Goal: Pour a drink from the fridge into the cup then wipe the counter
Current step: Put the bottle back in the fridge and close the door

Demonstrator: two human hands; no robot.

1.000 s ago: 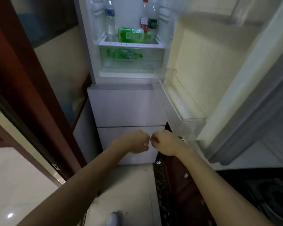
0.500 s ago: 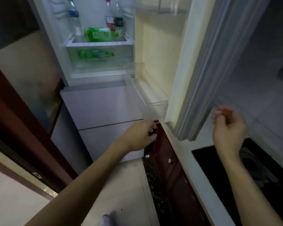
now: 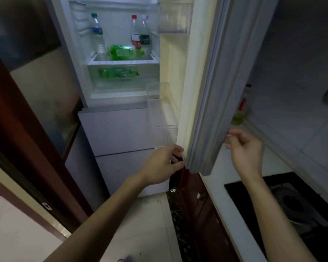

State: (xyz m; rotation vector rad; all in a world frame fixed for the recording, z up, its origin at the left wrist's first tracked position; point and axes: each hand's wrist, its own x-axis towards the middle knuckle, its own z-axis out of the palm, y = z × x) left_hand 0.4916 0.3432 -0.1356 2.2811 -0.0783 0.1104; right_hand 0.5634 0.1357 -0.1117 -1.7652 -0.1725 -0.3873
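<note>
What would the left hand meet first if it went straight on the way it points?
Probably the open fridge door, close beyond the left hand; depth is hard to judge.

The fridge (image 3: 121, 129) stands open; 1 green bottle (image 3: 124, 52) lies sideways on its shelf, a blue-labelled bottle (image 3: 98, 38) upright beside it, 2 labelled bottles (image 3: 135, 37) behind, another green bottle (image 3: 119, 73) in the drawer below
</note>
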